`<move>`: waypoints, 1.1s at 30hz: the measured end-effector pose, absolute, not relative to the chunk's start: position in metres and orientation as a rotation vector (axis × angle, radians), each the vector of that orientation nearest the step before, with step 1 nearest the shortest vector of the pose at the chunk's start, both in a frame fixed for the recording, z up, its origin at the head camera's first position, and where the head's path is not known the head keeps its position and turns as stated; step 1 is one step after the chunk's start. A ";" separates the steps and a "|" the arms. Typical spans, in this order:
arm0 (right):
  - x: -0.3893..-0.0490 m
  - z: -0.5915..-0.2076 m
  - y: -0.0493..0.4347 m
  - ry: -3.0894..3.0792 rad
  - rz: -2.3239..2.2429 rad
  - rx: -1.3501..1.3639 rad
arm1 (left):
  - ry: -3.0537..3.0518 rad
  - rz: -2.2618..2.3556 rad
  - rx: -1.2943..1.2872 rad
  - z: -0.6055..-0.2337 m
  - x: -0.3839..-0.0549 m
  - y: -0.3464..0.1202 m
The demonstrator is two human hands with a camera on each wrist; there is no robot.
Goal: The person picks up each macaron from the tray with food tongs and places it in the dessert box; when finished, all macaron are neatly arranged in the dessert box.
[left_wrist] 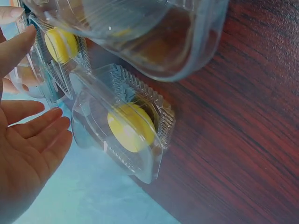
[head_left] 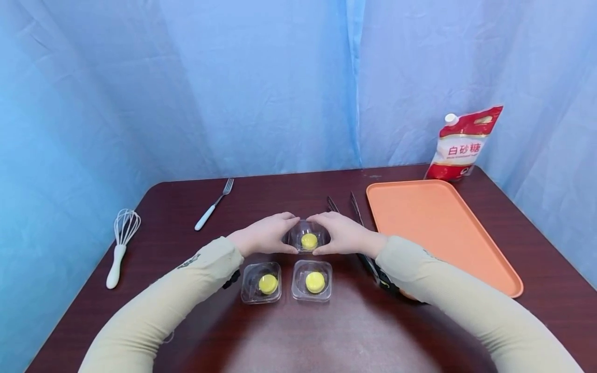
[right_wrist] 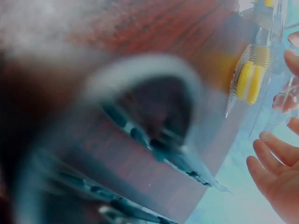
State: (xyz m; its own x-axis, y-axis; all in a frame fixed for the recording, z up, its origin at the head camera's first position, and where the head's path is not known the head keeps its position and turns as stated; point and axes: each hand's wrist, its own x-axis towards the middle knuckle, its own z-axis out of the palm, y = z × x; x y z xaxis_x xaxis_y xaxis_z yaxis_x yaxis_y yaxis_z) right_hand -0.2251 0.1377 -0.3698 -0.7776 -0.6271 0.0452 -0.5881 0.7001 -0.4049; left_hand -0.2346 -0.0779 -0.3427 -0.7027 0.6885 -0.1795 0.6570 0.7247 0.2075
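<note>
My left hand (head_left: 268, 235) and right hand (head_left: 347, 235) hold a clear plastic box (head_left: 299, 231) between them, thumbs on the near side and fingers on the far side. A yellow macaron (head_left: 309, 241) shows through it; whether the box is off the table I cannot tell. Nearer to me, two similar boxes sit side by side, the left box (head_left: 249, 295) and the right box (head_left: 298, 292), each with one yellow macaron. Clear plastic also shows between the curved left hand (left_wrist: 32, 154) and the other hand's fingers. Beside the right hand (right_wrist: 280, 177) in its wrist view is a boxed macaron (right_wrist: 252, 81).
A whisk (head_left: 118, 251) and a fork (head_left: 214, 204) lie to the left on the dark wood table (head_left: 261, 342). Tongs (head_left: 358, 207) lie partly under the right forearm, beside an orange tray (head_left: 420, 217). A sugar bag (head_left: 462, 147) stands at the back right, before blue curtains.
</note>
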 end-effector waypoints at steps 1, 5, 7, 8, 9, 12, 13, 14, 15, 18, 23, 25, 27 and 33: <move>-0.225 -0.370 0.137 2.800 -0.607 -1.000 | 2.685 0.179 1.073 -0.343 -0.235 -0.078; -0.227 -0.371 0.133 2.777 -0.566 -0.987 | 2.691 0.115 1.073 -0.347 -0.235 -0.076; -0.227 -0.371 0.133 2.772 -0.552 -0.994 | 2.696 0.077 1.061 -0.348 -0.235 -0.075; -0.227 -0.371 0.133 2.771 -0.545 -0.996 | 2.700 0.055 1.055 -0.349 -0.235 -0.075; -0.227 -0.371 0.133 2.770 -0.542 -0.996 | 2.705 0.046 1.053 -0.350 -0.235 -0.074; -0.228 -0.370 0.133 2.763 -0.540 -0.985 | 2.716 0.025 1.045 -0.351 -0.235 -0.073; -0.228 -0.370 0.133 2.760 -0.538 -0.978 | 2.719 0.020 1.044 -0.351 -0.235 -0.073; -0.228 -0.370 0.133 2.761 -0.534 -0.980 | 2.720 0.019 1.042 -0.351 -0.235 -0.072; -0.228 -0.370 0.133 2.759 -0.531 -0.977 | 2.721 0.020 1.038 -0.351 -0.235 -0.072; -0.229 -0.370 0.133 2.763 -0.518 -0.981 | 2.722 0.016 1.031 -0.351 -0.235 -0.071; -0.228 -0.371 0.133 2.768 -0.517 -0.969 | 2.729 0.010 1.038 -0.352 -0.236 -0.070; -0.229 -0.372 0.133 2.771 -0.514 -0.969 | 2.730 0.020 1.042 -0.352 -0.237 -0.069; -0.229 -0.373 0.133 2.777 -0.508 -0.967 | 2.726 0.035 1.046 -0.352 -0.237 -0.069; -0.228 -0.376 0.134 2.787 -0.499 -0.967 | 2.714 0.058 1.031 -0.353 -0.238 -0.069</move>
State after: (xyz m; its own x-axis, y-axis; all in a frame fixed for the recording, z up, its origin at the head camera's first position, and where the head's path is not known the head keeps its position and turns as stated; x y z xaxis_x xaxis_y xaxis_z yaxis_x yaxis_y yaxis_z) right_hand -0.2280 0.1343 -0.3756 -0.7811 -0.6236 -0.0317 -0.5740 0.7370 -0.3570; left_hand -0.2376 -0.0689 -0.3527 -0.7236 0.6587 -0.2061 0.6494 0.7509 0.1200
